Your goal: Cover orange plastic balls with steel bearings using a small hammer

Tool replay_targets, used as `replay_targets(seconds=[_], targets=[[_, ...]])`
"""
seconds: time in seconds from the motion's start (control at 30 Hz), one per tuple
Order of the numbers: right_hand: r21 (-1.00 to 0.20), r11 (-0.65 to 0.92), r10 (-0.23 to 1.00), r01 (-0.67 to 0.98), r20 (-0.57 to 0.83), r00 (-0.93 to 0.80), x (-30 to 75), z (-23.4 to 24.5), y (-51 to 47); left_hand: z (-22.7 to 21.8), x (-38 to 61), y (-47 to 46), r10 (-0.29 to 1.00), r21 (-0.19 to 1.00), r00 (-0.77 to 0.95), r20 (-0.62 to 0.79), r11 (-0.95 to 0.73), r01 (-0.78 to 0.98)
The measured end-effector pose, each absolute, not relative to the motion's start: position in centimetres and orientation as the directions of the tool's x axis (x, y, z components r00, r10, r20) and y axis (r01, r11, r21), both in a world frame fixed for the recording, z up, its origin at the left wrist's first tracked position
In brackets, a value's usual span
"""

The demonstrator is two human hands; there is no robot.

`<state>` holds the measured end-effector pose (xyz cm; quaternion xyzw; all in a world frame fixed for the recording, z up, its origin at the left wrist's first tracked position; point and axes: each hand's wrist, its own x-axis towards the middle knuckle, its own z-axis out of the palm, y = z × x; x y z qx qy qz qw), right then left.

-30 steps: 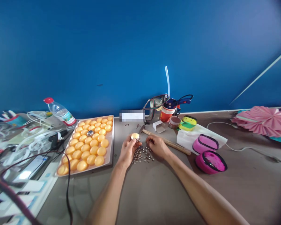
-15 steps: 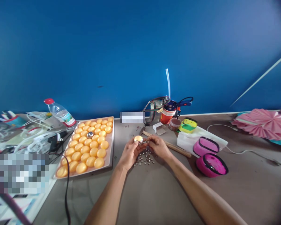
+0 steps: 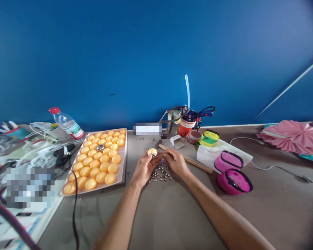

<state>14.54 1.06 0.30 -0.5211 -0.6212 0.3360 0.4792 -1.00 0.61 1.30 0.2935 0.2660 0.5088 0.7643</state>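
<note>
My left hand point(image 3: 143, 167) is closed round a small orange ball point(image 3: 151, 151) that carries silver studs on one side. My right hand point(image 3: 175, 161) pinches something tiny against the ball, too small to name. Just below both hands lies a loose heap of small silver studs point(image 3: 160, 173) on the brown table. To the left stands a white tray point(image 3: 123, 163) filled with several orange balls point(image 3: 99, 163); one ball in it is covered in silver point(image 3: 100, 148).
A wooden-handled hammer point(image 3: 187, 160) lies behind my right hand. Two pink round containers point(image 3: 233, 172) sit at the right on white paper. Cups, a glue gun and jars point(image 3: 189, 123) stand at the wall. A water bottle point(image 3: 66, 125), cables and papers crowd the left.
My right hand left the stud heap and came up to the ball in my left hand. The left hand shifted slightly right, then held still.
</note>
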Motion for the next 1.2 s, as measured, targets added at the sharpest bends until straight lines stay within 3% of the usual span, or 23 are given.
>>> replay_targets(seconds=[0.23,0.5,0.77,1.03,1.2], targets=[[-0.978,0.145,0.989,0.148,0.144,-0.02,14.4,-0.3,1.4,1.2,-1.0,0.7,0.942,0.745,0.321,-0.101,0.286,-0.603],[-0.971,0.13,0.991,0.2,0.13,-0.009,14.3,0.2,1.2,1.1,-1.0,0.7,0.943,0.747,0.322,-0.081,0.271,-0.607],[-0.999,-0.039,0.999,-0.009,-0.039,-0.033,14.1,-0.2,1.7,1.1,-1.1,0.7,0.942,0.756,0.325,-0.084,0.273,-0.595],[-0.984,0.011,0.997,-0.179,0.024,-0.071,14.6,0.7,1.4,1.3,-1.5,0.7,0.946,0.773,0.316,-0.078,0.258,-0.58],[-0.977,0.089,0.989,-0.192,0.11,-0.101,14.2,1.5,0.8,1.3,-1.3,0.7,0.946,0.777,0.317,-0.07,0.251,-0.578]])
